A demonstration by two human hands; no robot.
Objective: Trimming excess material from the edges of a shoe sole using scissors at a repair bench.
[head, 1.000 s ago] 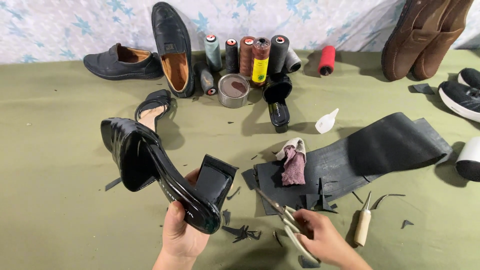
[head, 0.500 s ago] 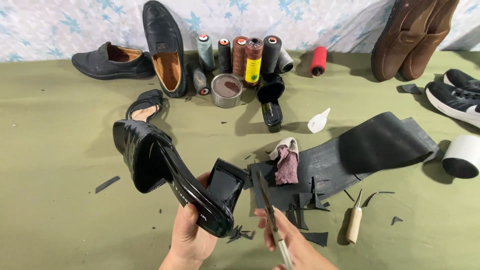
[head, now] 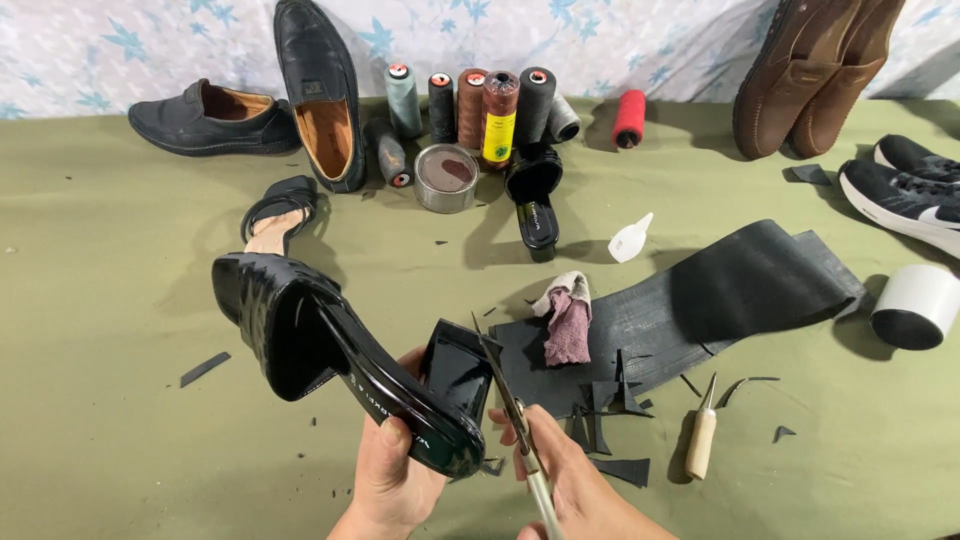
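The green table (head: 90,300) is the biggest thing here. On it lies a long black rubber sheet (head: 740,290), with small cut bits beside it.

The left hand (head: 395,475) is closed around the heel end of a shiny black shoe (head: 300,340) and holds it up over the table, sole up. The right hand (head: 570,480) is closed around the scissors (head: 510,400). Their tips touch the block heel (head: 458,365).

To do this well, I think the shoe must be held very steady, and the blades should go slowly along the heel's edge, away from the thumb.

A rag (head: 568,318) and an awl (head: 702,437) lie near.
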